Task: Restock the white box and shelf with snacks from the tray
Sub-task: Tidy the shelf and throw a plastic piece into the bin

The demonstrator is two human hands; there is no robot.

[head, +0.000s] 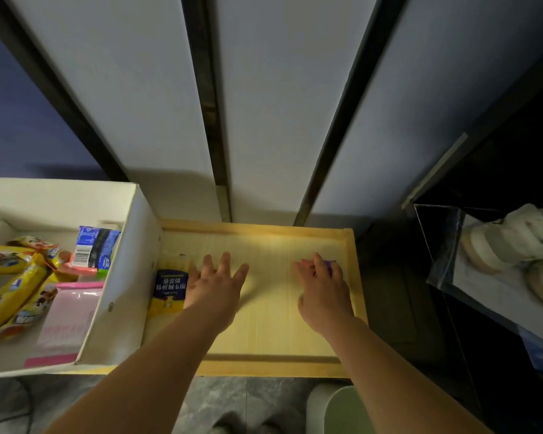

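Grey tiled floor (214, 399) lies nearest, below the pale wooden tray (264, 368). Over its bare bottom the left hand (215, 285) spreads its fingers wide beside a yellow-and-blue snack packet (168, 289), while the right hand (325, 285) curls its fingers over a small purple item (330, 264) — whether gripped I cannot tell. Left, touching the tray, the white box (123, 277) holds yellow, blue and pink packets — white wall panels (264, 104) rise beyond.
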